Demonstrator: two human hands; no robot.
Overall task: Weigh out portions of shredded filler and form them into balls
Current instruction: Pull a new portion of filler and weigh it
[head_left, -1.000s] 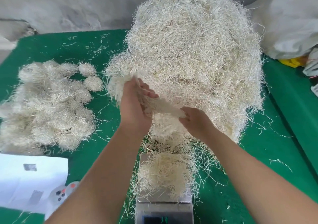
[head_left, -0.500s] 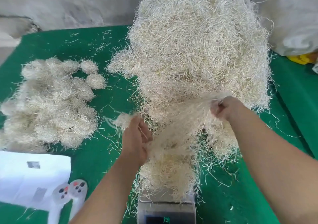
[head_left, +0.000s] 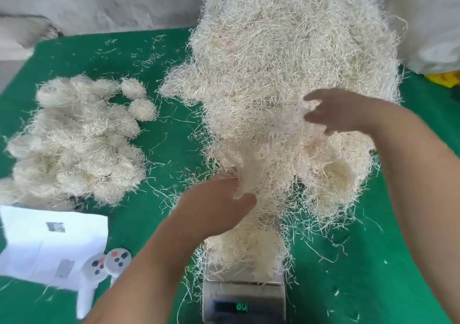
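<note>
A tall heap of pale shredded filler (head_left: 286,62) fills the middle of the green table. Below it a small metal scale (head_left: 244,296) carries a loose portion of filler (head_left: 246,249), and its green display is lit. My left hand (head_left: 219,206) pinches a tuft of filler just above the scale's pan. My right hand (head_left: 338,112) is higher and to the right, its fingers curled into strands at the heap's front. Several finished filler balls (head_left: 74,144) lie in a pile at the left.
A white sheet of paper (head_left: 49,246) lies at the lower left beside two white controller-like devices (head_left: 109,266). A white bag (head_left: 433,24) and something yellow (head_left: 445,79) sit at the right. Loose strands litter the green table cover (head_left: 174,62).
My left hand dropped from the heap toward the scale with a tuft. My right hand moved up and to the right along the heap's front.
</note>
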